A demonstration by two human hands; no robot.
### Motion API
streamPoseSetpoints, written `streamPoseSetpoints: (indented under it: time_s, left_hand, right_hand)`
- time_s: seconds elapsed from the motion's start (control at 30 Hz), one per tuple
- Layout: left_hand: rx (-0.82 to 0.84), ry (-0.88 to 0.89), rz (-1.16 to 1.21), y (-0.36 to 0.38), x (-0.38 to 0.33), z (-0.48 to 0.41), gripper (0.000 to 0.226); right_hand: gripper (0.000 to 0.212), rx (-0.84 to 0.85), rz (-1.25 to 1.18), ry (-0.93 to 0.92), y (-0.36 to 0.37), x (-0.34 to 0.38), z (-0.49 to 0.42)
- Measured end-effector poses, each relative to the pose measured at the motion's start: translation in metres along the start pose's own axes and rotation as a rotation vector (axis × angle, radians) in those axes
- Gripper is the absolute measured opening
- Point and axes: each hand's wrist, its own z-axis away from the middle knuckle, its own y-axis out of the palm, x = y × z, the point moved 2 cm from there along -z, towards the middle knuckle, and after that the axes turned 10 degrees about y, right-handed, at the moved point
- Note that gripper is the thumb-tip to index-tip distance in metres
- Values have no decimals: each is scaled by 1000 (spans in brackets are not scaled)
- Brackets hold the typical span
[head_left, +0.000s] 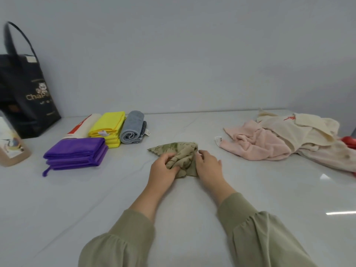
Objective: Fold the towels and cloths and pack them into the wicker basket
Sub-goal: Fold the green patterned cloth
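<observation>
A small olive cloth with a leaf print [179,153] lies bunched on the white table, in the middle. My left hand [163,170] grips its near left part, thumb and fingers curled into the fabric. My right hand [209,166] rests against the cloth's right edge with its fingers curved; whether it pinches the fabric is hidden. To the left lie folded cloths: a purple stack [77,154], a yellow stack [109,127], a rolled grey towel [133,128] and a cream one with a red stripe [84,126]. No wicker basket is in view.
An unfolded heap sits at the right: a pink towel [254,143] and cream cloths [300,130], with something red [349,142] at the edge. A black tote bag [27,93] and a brown carton [10,147] stand at the far left. The wall runs behind the table.
</observation>
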Motion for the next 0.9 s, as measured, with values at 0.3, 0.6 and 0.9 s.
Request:
streamPoseSetpoints:
  time_s: [0.3,0.6,0.9]
  left_hand:
    - [-178,-199,389,-41,-1,18,27]
    - [-349,-131,521,-84,-1,12,55]
    - [230,208,-338,-43,9,22,46]
  right_hand:
    - [40,77,-110,-263,-14,6,39]
    - [58,-517,-31,-35,-49,-10,23]
    - [44,141,236,-347,-21,7,46]
